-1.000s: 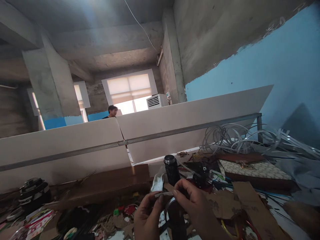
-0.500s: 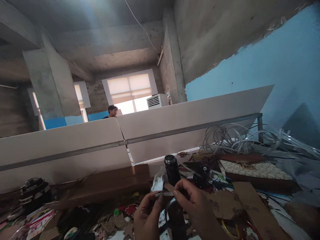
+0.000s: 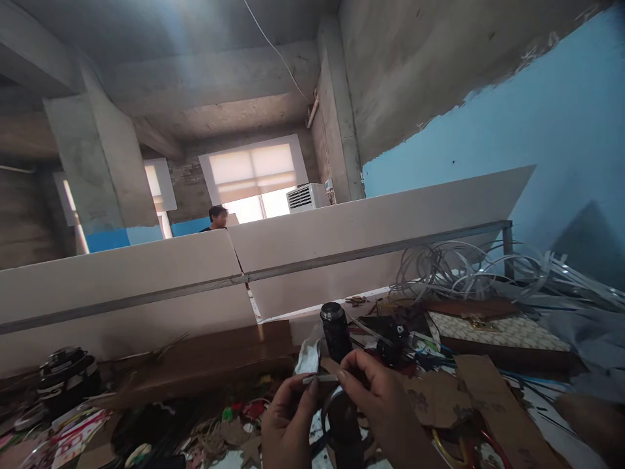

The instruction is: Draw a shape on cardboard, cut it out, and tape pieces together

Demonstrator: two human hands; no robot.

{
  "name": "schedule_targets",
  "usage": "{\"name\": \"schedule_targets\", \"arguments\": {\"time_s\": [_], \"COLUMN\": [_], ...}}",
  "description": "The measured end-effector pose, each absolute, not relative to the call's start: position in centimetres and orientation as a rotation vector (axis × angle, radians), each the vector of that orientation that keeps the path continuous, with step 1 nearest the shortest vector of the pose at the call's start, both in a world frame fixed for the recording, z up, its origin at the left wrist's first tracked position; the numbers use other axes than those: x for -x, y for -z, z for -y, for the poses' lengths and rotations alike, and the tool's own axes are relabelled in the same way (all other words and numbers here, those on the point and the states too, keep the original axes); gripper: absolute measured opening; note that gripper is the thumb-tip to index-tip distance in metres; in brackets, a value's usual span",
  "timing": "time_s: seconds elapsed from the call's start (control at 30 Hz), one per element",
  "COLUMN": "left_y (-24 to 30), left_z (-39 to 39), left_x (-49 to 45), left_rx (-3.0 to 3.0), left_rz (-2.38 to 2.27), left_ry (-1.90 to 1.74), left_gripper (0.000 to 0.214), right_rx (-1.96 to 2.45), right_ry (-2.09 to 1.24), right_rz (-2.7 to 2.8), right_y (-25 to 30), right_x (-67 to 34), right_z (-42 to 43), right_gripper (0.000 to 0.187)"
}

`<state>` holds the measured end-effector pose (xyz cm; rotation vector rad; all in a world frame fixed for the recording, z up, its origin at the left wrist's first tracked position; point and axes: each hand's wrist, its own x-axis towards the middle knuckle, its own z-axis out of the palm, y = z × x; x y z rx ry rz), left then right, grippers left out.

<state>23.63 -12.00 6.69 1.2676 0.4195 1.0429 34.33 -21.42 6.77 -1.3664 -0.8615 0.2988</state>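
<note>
My left hand (image 3: 289,420) pinches one end of a short, thin, pale strip (image 3: 326,378) between thumb and forefinger. The strip's other end sits in the closed fingertips of my right hand (image 3: 378,400), so it lies level between the two. Just below, partly hidden by my hands, is a dark, rounded object with a light curved rim (image 3: 336,395); its kind is unclear. Beyond my fingers stands a black bottle (image 3: 336,331) with a bare threaded neck. A crumpled white wrapper or cloth (image 3: 308,358) lies left of the bottle.
A white partition (image 3: 342,228) with a metal rail runs behind the cluttered bench. At right lie a patterned bag (image 3: 498,335), coiled clear strips (image 3: 454,270) and cardboard (image 3: 493,397). A black container (image 3: 68,381) stands at left. A person (image 3: 217,218) is beyond the partition.
The person beyond the partition has shifted slightly to the left. My hands and the pale strip stay almost where they were.
</note>
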Motion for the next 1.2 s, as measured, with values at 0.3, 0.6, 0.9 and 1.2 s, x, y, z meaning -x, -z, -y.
{"name": "schedule_targets", "arguments": {"time_s": [0.3,0.6,0.9,1.2], "left_y": [-6.3,-6.2,-6.9,-7.5], "left_z": [11.7,10.7,8.4,7.3], "left_x": [-23.7,-23.8,-23.1,-22.1], "left_rx": [-1.286,-1.357,-1.315,-1.118], "left_rz": [-0.440,-0.400,-0.453,-0.429], "left_ry": [-1.032,-0.996,-1.070,-1.168], "left_gripper": [0.038,0.042,0.042,0.037], "right_rx": [1.387,1.296,1.329,1.320], "right_ry": [-0.292,-0.445,-0.523,-0.915], "right_rz": [0.853,0.854,0.903,1.076], "right_y": [-7.0,-6.7,-8.1,-6.5], "right_x": [-34.3,-34.4,-36.6,-35.1], "right_z": [21.3,21.1,23.5,22.6], "right_gripper": [0.026,0.026,0.031,0.029]}}
